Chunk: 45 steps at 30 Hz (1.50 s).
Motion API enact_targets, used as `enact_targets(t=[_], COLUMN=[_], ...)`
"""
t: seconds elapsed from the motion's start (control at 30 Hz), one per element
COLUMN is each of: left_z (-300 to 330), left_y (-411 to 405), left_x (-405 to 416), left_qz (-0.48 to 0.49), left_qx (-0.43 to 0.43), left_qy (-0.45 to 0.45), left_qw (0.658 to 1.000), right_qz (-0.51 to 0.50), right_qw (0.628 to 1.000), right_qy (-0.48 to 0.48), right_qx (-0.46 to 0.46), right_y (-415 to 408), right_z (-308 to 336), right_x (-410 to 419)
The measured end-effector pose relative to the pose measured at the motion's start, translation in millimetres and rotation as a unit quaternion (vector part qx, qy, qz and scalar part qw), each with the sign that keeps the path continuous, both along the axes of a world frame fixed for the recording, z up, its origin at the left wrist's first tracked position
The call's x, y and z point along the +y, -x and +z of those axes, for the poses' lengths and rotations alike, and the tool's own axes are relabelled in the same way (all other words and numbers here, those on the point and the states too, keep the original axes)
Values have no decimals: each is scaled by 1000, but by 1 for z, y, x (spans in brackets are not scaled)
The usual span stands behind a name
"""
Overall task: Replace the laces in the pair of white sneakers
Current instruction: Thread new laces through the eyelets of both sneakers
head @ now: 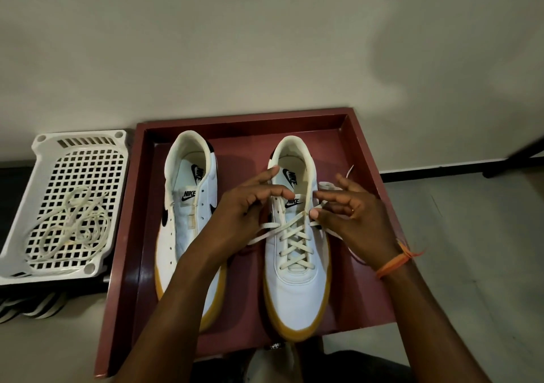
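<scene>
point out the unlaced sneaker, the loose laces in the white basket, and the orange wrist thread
unlaced sneaker [188, 229]: head view, on its bare white tongue.
loose laces [73, 223]: head view, on the middle of the tangled pile.
white basket [20, 215]: head view, on its left rim.
orange wrist thread [393, 262]: head view, on the band across the wrist.

We see a dark red, square, shallow wooden tray [138, 206] carrying two white leather sneakers with tan rubber soles side by side, the unlaced one [188, 206] left, the laced one [297, 268] right. Left of it, a white perforated plastic basket [38, 159] holds loose cream laces [73, 226].
</scene>
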<state>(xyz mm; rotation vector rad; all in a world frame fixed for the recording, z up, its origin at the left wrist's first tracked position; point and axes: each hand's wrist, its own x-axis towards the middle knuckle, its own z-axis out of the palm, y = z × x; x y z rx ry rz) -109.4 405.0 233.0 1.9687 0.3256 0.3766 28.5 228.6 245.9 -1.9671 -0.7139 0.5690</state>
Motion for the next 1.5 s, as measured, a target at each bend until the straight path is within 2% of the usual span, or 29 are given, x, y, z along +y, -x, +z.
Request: enact_targets(t=[0.07,0.17,0.3,0.37,0.43,0.5,0.6,0.7,0.77,0.83,0.9,0.97,1.1,1.17,1.23,1.3,1.4,1.5], left_z=[0,0,-3,-3,-4,-4,-3,0,-1,-3,-3,-2,-3,-2,-1,2,3,3], left_y=[0,0,0,0,0,0,-1,0,0,0,-1,-1,-1,-1,-2,-2,-1,-1], left_x=[0,-1,0,0,-1,-1,-1,-2,-2,-1,-2,-3,-2,-3,-3,-4,-5,-5], left_qz=[4,8,10,14,17,18,21,21,20,23,31,37,40,43,48,50,48,43], left_qx=[-1,-1,6,7,4,1,3,8,9,6,4,6,8,5,3,4,4,0], left_qy=[-6,-5,-1,-1,3,4,3,-2,-3,-8,-11,-7,-8,-12,-13,-8,-10,-18], left_qw=[1000,1000,1000,1000,1000,1000,1000,1000,1000,1000,999,999,999,999,999,999,999,999], right_qz=[-10,-24,-195,-240,-199,-104,10,-13,-80,-180,-244,-233,-75,-27,-25,-43,-121,-163], right_qw=[999,998,977,964,974,989,1000,999,992,965,947,959,985,995,998,998,992,986], right_qy=[11,4,-83,-103,-92,-79,-12,-24,-70,-108,-117,-88,-70,-50,-37,-39,-33,-27], right_qx=[-45,-59,16,56,54,64,-12,-24,62,156,171,136,137,86,36,23,-14,14], right_y=[2,1,-16,-22,-19,-10,-4,-3,-5,-13,-22,-23,-8,-1,2,0,-13,-22], right_z=[2,-1,-8,-10,-10,-8,-9,-11,-5,-2,-1,-2,-3,-5,-7,-6,-6,-19], right_x=[1,0,-10,-15,-14,-9,-3,-3,-4,-10,-17,-18,-7,-1,1,0,-8,-11])
